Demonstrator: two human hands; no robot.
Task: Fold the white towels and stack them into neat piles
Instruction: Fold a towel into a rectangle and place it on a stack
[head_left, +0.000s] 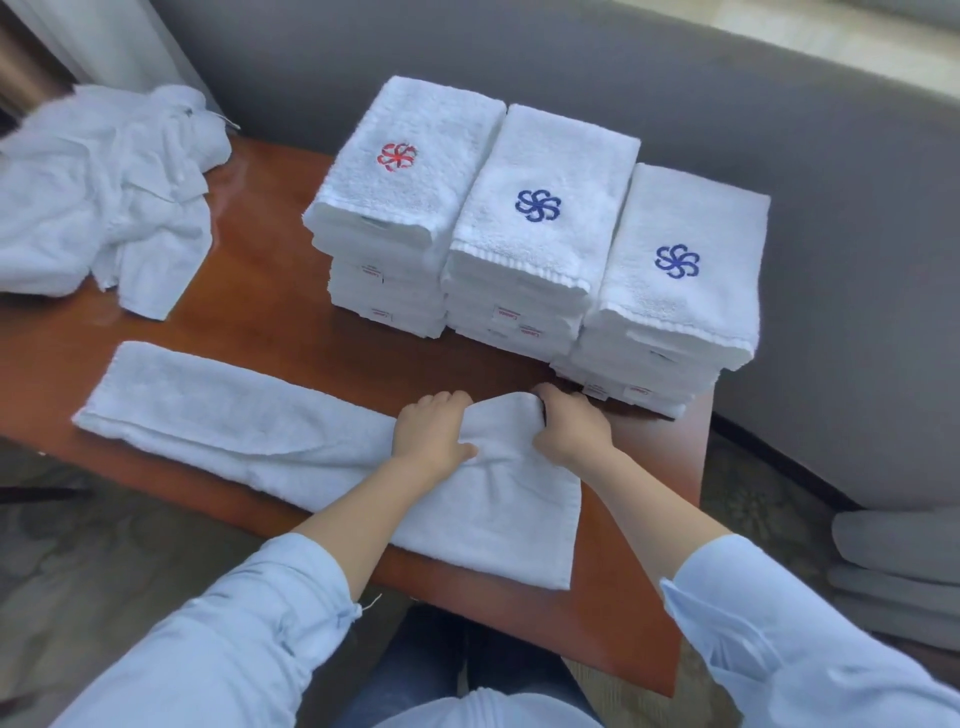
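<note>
A white towel (234, 421), folded lengthwise into a long strip, lies across the front of the wooden table (270, 270). My left hand (431, 436) and my right hand (571, 423) both grip the towel's right end at its far edge, bunching the cloth between them. Behind them stand three piles of folded towels: the left pile (410, 208) has a red flower emblem on top, the middle pile (540, 234) and the right pile (675, 291) have blue ones. The right pile sits just beyond my right hand.
A heap of unfolded white towels (104, 192) lies at the table's back left. A grey sofa (831, 208) curves behind and to the right of the table, with grey cushions (898, 566) stacked low at right. Bare wood shows between the heap and the piles.
</note>
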